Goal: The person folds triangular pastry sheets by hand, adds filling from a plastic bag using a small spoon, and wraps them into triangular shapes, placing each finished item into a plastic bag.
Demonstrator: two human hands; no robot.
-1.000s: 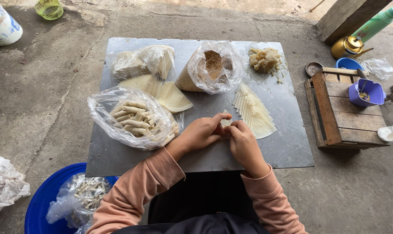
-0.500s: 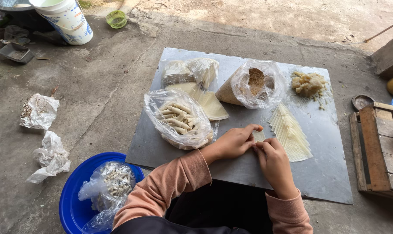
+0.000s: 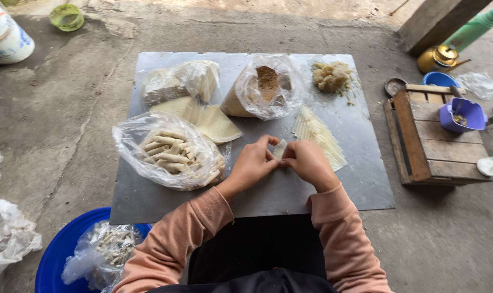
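Wrapper strip (image 3: 279,149), pale and thin, sits pinched between the fingertips of the left hand (image 3: 253,164) and the right hand (image 3: 308,161), both curled closed on it just above the grey metal table (image 3: 311,190); its long axis runs roughly away from the person, tilted slightly to the right, with the far end poking up between the thumbs. Nearest the camera, at the lower left on the concrete floor, a blue plastic basin (image 3: 56,255) holds a clear bag of small pale rolls (image 3: 108,247), and crumpled white plastic bags (image 3: 7,233) lie beside it. On the table, left of the left hand and close to its wrist, a clear plastic bag of finished rolls (image 3: 168,152) lies open. Just right of the hands a fanned stack of cut wrappers (image 3: 317,133) lies along a diagonal. Beyond the bag of rolls is a pile of triangular wrapper sheets (image 3: 211,120), then a folded clear bag with white contents (image 3: 178,81). At the far middle stands an open clear bag of brown crumbly filling (image 3: 265,87), and to its right a loose heap of pale filling (image 3: 332,76). Off the table to the right a low wooden stool (image 3: 428,138) carries a purple plastic cup (image 3: 462,115); behind it are a blue bowl (image 3: 437,80), a brass kettle (image 3: 441,58) and a green bottle (image 3: 472,28). At the far left stand a white tub (image 3: 5,35) and a small green cup (image 3: 66,16).
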